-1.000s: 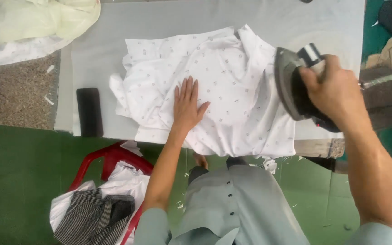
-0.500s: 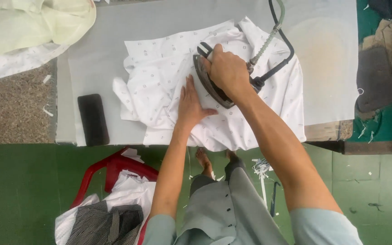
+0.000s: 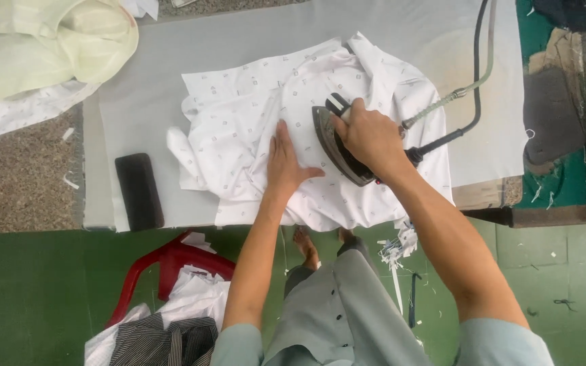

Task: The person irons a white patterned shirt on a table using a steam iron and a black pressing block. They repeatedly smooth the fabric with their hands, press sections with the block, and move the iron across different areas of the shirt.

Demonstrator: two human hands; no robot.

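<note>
Pressing down on a white patterned shirt [image 3: 252,122], the left hand [image 3: 286,159] lies flat and released, fingers spread and pointing toward 12 o'clock, palm on the cloth and gripping nothing. Just at its 3 o'clock side, the right hand [image 3: 371,135] is clenched around the handle of a dark steam iron [image 3: 337,146], whose grey soleplate edge shows along the side facing the left hand; whether the plate sits fully flat on the fabric is hard to judge from this angle, though it appears to rest on the shirt. The thumb of the left hand nearly reaches the iron's edge.

The shirt is spread, rumpled, across the middle of a pale grey padded bench [image 3: 144,88], with its lower hem hanging over the edge at 6 o'clock. From the iron's rear, a black cord and a grey hose [image 3: 476,74] run off toward 1 o'clock and out of the top of the view. At 9 o'clock from the shirt, a black rectangular object [image 3: 139,191], perhaps a phone, lies on the bench near its edge. A heap of pale yellow-green garments [image 3: 49,47] sits at 10 o'clock, in the upper corner.

Below the bench, a red plastic chair [image 3: 171,261] at 7 o'clock carries white cloth and a dark striped garment [image 3: 164,342] on a green floor [image 3: 28,298] littered with scraps.
</note>
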